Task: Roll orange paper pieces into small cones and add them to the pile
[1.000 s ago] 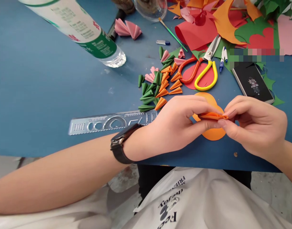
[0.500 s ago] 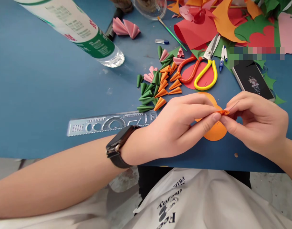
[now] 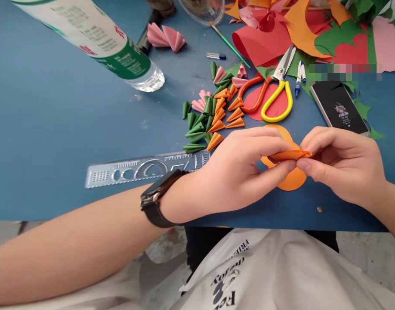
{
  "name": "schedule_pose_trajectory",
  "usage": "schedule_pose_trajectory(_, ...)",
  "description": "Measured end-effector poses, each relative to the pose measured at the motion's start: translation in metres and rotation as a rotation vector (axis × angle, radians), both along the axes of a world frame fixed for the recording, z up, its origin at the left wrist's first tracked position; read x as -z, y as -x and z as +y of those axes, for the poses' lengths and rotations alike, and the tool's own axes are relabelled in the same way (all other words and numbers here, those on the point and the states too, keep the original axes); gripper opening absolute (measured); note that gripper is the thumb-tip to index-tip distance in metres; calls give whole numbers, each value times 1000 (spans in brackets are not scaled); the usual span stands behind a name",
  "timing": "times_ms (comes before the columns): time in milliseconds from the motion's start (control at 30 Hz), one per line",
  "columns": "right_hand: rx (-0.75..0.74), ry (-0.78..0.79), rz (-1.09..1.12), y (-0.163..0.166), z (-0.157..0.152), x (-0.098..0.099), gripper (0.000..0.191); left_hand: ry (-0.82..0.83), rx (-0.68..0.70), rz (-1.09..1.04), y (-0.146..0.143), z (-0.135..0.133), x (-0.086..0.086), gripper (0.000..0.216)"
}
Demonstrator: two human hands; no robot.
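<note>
Both hands meet over the near right part of the blue table (image 3: 55,129). My left hand (image 3: 242,168), with a dark watch on its wrist, pinches a small folded orange paper piece (image 3: 289,155) between thumb and fingers. My right hand (image 3: 341,165) pinches the same piece from the right end. Under the hands lie flat orange paper circles (image 3: 289,181). A pile of small green, orange and pink paper cones (image 3: 213,116) sits just beyond my left hand.
A clear stencil ruler (image 3: 142,168) lies left of my wrist. Beyond are scissors (image 3: 275,92) with orange and yellow handles, a phone (image 3: 339,107), pens (image 3: 300,73), a plastic bottle (image 3: 97,38) on its side, a thin brush (image 3: 229,43) and red, green, orange and pink paper scraps (image 3: 313,30).
The orange piece shows more between my fingers than half a second ago, when it was pinched almost out of sight. Both hands stay in the same place.
</note>
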State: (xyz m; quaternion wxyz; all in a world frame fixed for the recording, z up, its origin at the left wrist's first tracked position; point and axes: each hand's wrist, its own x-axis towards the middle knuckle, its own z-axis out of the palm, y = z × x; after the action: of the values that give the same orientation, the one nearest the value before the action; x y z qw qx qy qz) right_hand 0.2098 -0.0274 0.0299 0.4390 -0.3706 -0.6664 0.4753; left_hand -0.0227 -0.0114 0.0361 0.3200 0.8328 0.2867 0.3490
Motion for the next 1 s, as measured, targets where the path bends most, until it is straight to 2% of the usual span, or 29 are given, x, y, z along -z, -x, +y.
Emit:
schedule_pose_trajectory(167, -55, 46, -17, -2, 4, -3, 26, -32, 61, 9, 2, 1, -1, 13)
schedule_pose_trajectory(400, -13, -16, -4, -1, -3, -2, 19, -54, 73, 17, 2, 2, 0, 12)
schedule_pose_trajectory(600, 35, 91, 51, 5, -5, 5, 11, 68, -64, -25, -4, -1, 6, 27)
schedule_pose_trajectory(767, 57, 177, 25, 6, -4, 6, 8, 253, -111, -44, -8, -4, 4, 19)
schedule_pose_trajectory(900, 37, 77, -48, 3, -4, 4, 8, 360, -118, -40, -9, -4, 2, 19)
schedule_pose_trajectory(1000, 42, -34, -103, 1, -5, 3, 12, 348, -114, -34, -9, -4, 3, 19)
